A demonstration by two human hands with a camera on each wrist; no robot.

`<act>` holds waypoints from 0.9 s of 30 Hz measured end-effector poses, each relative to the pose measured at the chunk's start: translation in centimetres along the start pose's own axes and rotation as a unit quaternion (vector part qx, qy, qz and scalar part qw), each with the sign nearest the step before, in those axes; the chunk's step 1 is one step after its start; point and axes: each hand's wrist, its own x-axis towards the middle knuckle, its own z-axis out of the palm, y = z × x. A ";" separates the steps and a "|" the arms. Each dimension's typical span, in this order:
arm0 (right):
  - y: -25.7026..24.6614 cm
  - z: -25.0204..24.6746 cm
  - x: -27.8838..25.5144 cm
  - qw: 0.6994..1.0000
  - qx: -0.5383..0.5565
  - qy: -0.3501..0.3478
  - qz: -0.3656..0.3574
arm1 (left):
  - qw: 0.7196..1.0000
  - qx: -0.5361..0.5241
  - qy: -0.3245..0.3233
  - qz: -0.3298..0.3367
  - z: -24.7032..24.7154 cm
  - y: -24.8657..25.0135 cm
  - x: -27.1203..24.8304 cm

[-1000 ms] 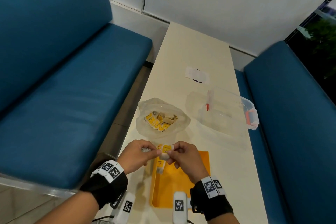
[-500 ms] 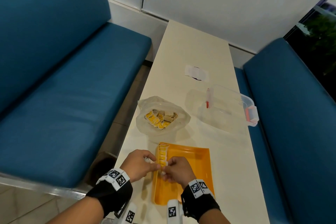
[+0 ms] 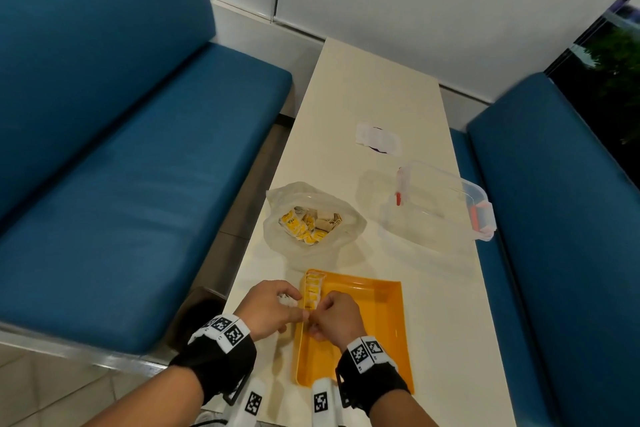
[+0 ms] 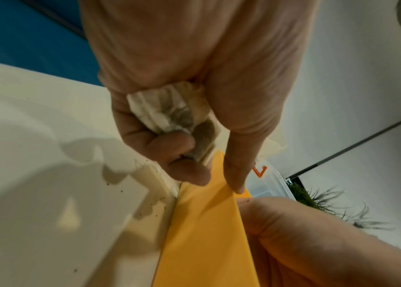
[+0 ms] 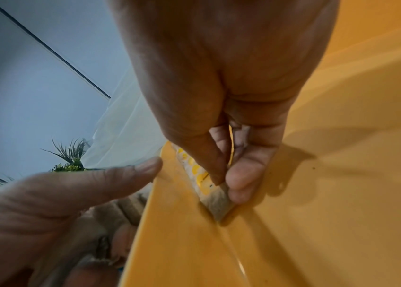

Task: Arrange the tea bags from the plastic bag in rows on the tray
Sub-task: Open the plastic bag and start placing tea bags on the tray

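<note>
An orange tray (image 3: pixel 381 329) lies near the table's front edge, with a row of yellow-tagged tea bags (image 3: pixel 311 289) along its left wall. My right hand (image 3: pixel 332 317) is inside the tray and pinches a tea bag (image 5: pixel 215 202) at the near end of that row, against the left wall. My left hand (image 3: pixel 273 307) sits just outside the tray's left rim (image 4: pixel 209 213), curled around several crumpled tea bags (image 4: pixel 170 114), its thumb touching the rim. The plastic bag (image 3: pixel 311 218) with more tea bags lies open behind the tray.
A clear lidded container (image 3: pixel 440 204) with red clips stands to the right of the bag. A white paper scrap (image 3: pixel 379 138) lies farther back. Blue benches (image 3: pixel 121 184) flank the narrow cream table (image 3: pixel 363 87).
Both hands have come down from above the tray's far edge to its left wall. The right hand has lowered its tea bag into the tray at the near end of the row.
</note>
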 end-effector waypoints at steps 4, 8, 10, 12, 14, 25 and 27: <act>0.2 -0.8 -0.4 1.000 0.008 0.023 -0.012 | 0.986 -0.154 -0.011 -0.058 -0.9 0.6 -0.8; -0.7 -2.1 -1.1 0.992 0.001 0.059 -0.113 | 0.935 -0.330 -0.047 -0.120 -2.1 1.1 -1.7; -1.8 -2.5 -2.2 0.981 -0.009 0.036 -0.188 | 0.913 -0.380 -0.062 -0.133 -2.3 1.5 -1.9; -2.9 -2.4 -3.2 0.973 -0.020 -0.008 -0.232 | 0.904 -0.399 -0.073 -0.134 -2.3 1.8 -2.2; -3.4 -2.1 -3.7 0.970 -0.024 -0.040 -0.240 | 0.904 -0.400 -0.083 -0.125 -2.3 2.0 -2.3; -2.6 -0.7 -2.6 0.983 -0.010 -0.025 -0.182 | 0.872 -0.459 -0.102 -0.135 -2.3 2.0 -2.8; -2.6 -0.6 -2.7 0.981 -0.012 0.000 -0.195 | 0.864 -0.471 -0.110 -0.144 -2.4 2.1 -2.9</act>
